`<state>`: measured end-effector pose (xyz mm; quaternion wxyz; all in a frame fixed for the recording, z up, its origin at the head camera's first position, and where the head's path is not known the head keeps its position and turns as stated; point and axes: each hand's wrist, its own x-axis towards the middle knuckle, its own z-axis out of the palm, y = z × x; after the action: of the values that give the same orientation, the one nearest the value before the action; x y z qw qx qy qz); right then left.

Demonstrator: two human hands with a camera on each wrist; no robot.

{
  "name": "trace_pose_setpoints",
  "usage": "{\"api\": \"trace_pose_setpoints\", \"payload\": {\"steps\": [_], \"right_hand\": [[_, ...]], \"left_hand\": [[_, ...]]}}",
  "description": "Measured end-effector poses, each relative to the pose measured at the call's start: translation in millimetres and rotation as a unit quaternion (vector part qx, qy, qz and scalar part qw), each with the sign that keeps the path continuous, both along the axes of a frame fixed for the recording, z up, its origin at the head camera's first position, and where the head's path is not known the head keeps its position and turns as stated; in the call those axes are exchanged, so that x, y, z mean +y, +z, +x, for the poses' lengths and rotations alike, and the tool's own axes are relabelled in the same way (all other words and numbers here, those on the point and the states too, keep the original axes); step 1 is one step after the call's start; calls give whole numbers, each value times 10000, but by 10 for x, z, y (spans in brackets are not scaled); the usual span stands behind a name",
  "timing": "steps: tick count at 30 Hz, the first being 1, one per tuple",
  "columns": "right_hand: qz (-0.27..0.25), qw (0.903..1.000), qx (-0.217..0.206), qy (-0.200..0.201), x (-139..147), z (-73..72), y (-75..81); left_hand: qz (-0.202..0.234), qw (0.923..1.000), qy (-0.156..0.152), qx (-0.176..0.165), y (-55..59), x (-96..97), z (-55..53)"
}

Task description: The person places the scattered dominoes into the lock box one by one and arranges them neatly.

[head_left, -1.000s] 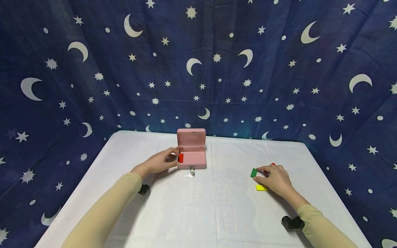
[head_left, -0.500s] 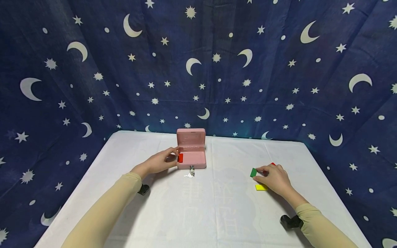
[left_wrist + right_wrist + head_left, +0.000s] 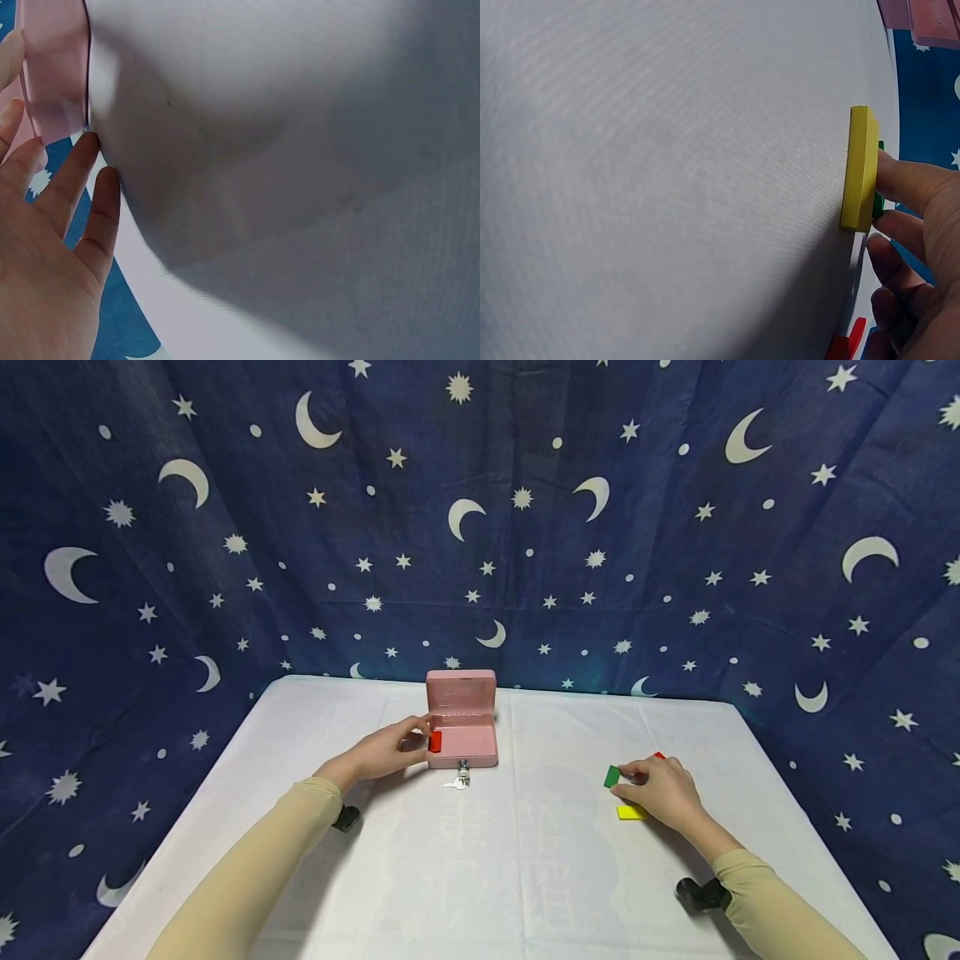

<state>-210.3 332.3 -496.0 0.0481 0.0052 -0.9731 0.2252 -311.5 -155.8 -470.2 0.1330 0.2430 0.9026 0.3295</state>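
An open pink box (image 3: 472,752) with a raised lid stands near the back of the table. A red block (image 3: 435,742) shows at its left inner side. My left hand (image 3: 390,748) rests against the box's left side, thumb toward the front corner and fingers toward the back; in the left wrist view, fairly straight fingers (image 3: 69,176) reach its wall. My right hand (image 3: 666,789) pinches a green block (image 3: 612,777) between thumb and fingertips. A yellow block (image 3: 631,812) lies just in front of that hand, and another red block (image 3: 659,755) is mostly hidden behind it.
Small keys (image 3: 457,782) hang at the box's front lock. White cloth covers the table (image 3: 480,877). A dark blue curtain (image 3: 525,552) with moons and stars stands behind and to both sides. Each wrist carries a black camera (image 3: 701,894).
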Motion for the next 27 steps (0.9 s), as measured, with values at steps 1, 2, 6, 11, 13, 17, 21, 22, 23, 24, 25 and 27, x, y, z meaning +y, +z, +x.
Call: {"api": "trace_pose_setpoints", "payload": {"steps": [1,2,6,11,13,17,21,22,23,24,25,27], "right_hand": [[-1,10000,0,-4,-1,-2,-2],[-7,10000,-1,-6,-2,-2,-3],[-14,10000,12,8,-1,-3,-6],[65,9999,102,84,2,-2,-1],[128,9998,138,117,-3,-1,7],[264,9993,181,179,-21,-3,32],[429,9987,157,230,-37,-16,52],[470,9985,146,244,-39,-21,56],[506,9983,132,256,-41,-26,59],[535,9981,116,268,-43,-31,63],[558,9980,97,282,-45,-39,69],[562,9980,45,302,-52,-53,80]], "left_hand": [[-1,10000,-3,16,-3,-1,-1],[-3,10000,-8,36,-7,-4,-3],[-12,10000,-25,91,-24,-12,-14],[-2,10000,-21,19,-16,-14,-10],[-13,10000,-36,6,-14,-18,-13],[-27,10000,-57,30,-14,-23,-23],[-10,10000,-38,-10,-2,-14,-20],[-5,10000,-37,-20,-1,-11,-19],[3,10000,-48,-18,-7,-11,-22],[-3,10000,-53,-16,-13,-11,-24],[0,10000,-60,-17,-13,-14,-21],[-2,10000,-61,-20,-13,-18,-16]]}}
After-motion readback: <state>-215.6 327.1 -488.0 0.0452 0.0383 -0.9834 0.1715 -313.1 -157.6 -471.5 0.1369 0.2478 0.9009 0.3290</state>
